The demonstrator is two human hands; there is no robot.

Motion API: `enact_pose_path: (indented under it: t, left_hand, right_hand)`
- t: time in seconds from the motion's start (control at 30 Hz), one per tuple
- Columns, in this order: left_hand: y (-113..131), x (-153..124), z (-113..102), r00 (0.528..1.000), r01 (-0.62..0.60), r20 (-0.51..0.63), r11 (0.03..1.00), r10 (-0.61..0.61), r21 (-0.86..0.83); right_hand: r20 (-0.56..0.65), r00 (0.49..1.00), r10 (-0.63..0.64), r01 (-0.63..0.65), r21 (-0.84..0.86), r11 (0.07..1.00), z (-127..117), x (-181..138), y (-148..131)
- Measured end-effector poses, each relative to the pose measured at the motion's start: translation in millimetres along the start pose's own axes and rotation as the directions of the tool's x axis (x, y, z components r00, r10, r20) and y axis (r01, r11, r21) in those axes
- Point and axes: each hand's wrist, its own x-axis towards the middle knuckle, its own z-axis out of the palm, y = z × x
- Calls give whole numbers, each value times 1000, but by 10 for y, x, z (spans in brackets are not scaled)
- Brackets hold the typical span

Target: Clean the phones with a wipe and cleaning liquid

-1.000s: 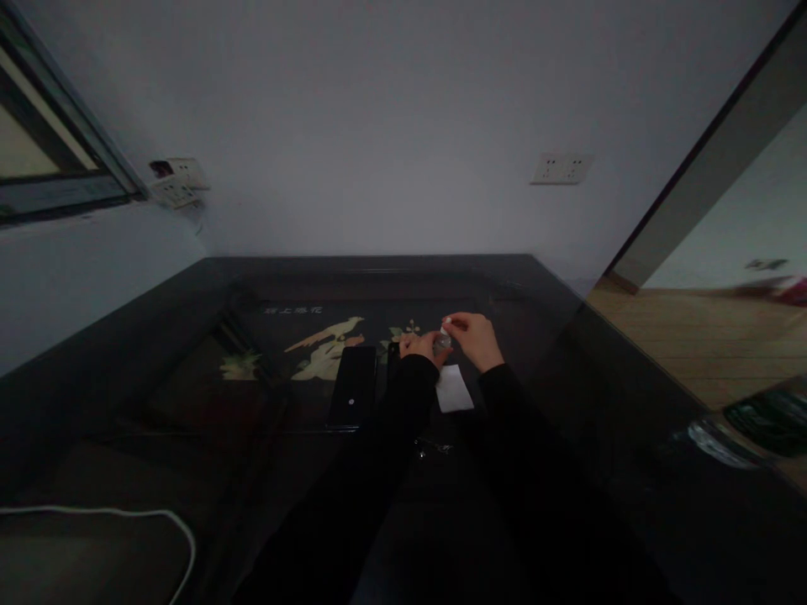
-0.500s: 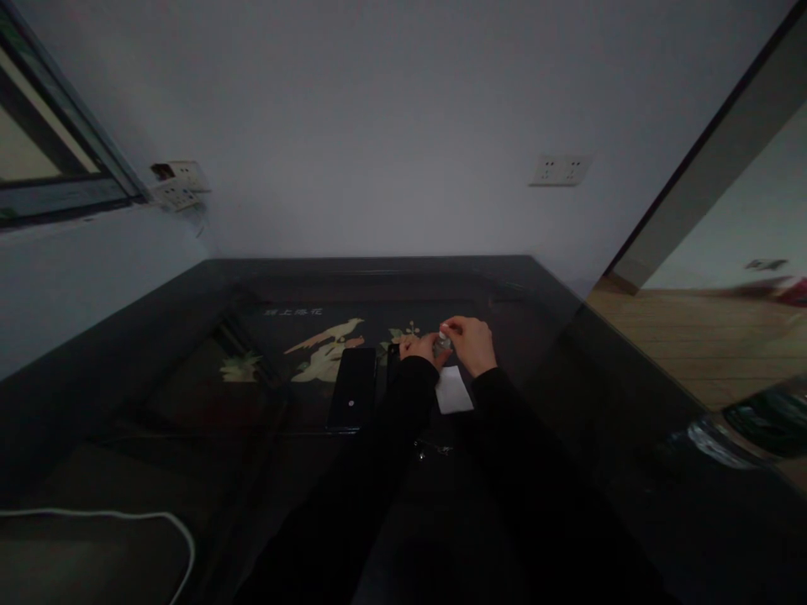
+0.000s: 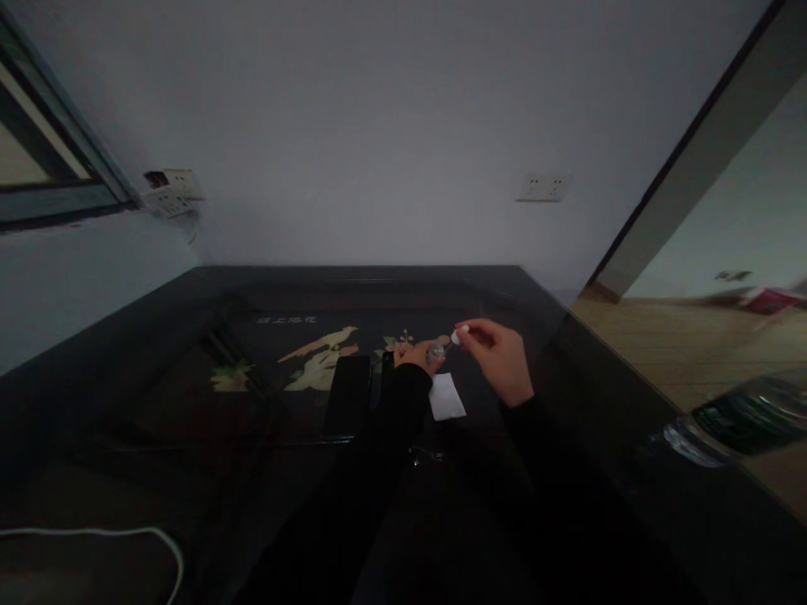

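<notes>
My left hand [image 3: 413, 354] is closed around a small clear bottle [image 3: 435, 348], held just above the dark table [image 3: 189, 353]. My right hand [image 3: 499, 353] has drawn away to the right and pinches a small white cap [image 3: 463, 332] between thumb and fingers. A white square of paper or cloth [image 3: 446, 397] lies flat on the table right below the bottle. A black phone [image 3: 348, 396] lies face up to the left of my left sleeve.
The glossy table top bears a painted bird and flowers [image 3: 321, 353]. A white cable [image 3: 126, 538] curves at the near left. A clear plastic bottle [image 3: 725, 424] lies at the right edge. Wall sockets [image 3: 543, 186] sit on the back wall.
My right hand has moved away to the right of the small bottle with the white cap in its fingers. The view has shifted slightly.
</notes>
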Motion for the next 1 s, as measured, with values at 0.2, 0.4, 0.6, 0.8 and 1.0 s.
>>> enact_pose_path:
  t: [0.2, 0.4, 0.6, 0.8, 1.0]
  left_hand:
    - [20, -12, -20, 1000, -17, -10, 1000, 18, 1]
    - [25, -25, -13, 1000, -10, -12, 1000, 10, 27]
    - [25, -40, 11, 1000, -5, -24, 999, 6, 42]
    - [25, -40, 8, 1000, -8, -11, 999, 9, 34]
    - [58, -48, -32, 1000, 8, 3, 1000, -8, 27]
  right_hand:
    - [97, 991, 89, -84, -57, 995, 73, -384, 443]
    - [120, 991, 54, -44, -87, 995, 157, -434, 380]
    - [151, 989, -5, 22, -110, 994, 160, -451, 388]
    - [80, 997, -8, 16, -94, 995, 82, -326, 338]
    - [-111, 992, -61, 58, -31, 998, 59, 30, 306]
